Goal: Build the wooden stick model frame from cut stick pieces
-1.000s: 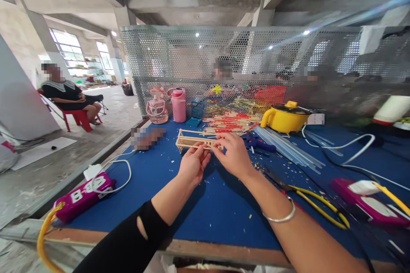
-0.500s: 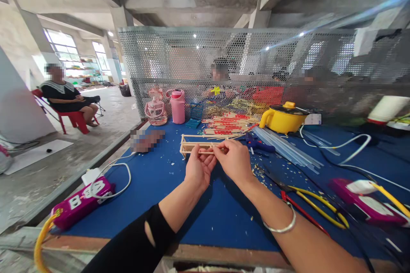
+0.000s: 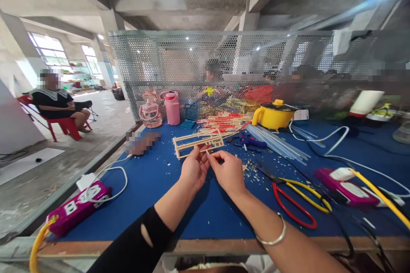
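Observation:
My left hand [image 3: 194, 171] is closed around the near side of a small frame made of thin wooden sticks [image 3: 184, 152], holding it above the blue table. The frame is long and open, with short crosspieces at its right end. My right hand [image 3: 226, 172] pinches a short wooden stick [image 3: 207, 152] between thumb and forefinger, right against the frame's near edge. Whether that stick touches the frame I cannot tell. Just beyond the hands lies a pile of red-tipped wooden sticks [image 3: 221, 121]. A blue glue gun [image 3: 253, 140] rests right of the frame.
Red-and-yellow-handled scissors [image 3: 296, 198] and wood scraps lie to the right, near clear glue sticks [image 3: 282, 145]. A yellow pot [image 3: 277, 117], a pink bottle [image 3: 172, 108] and a perforated screen [image 3: 179, 59] stand behind. Purple power strips [image 3: 80, 207] flank my arms. A person [image 3: 56, 102] sits at left.
The frame has tilted, so its open side and crosspieces now show. My right hand has drawn slightly back from it, with a short stick visible in its fingers. The view has shifted slightly.

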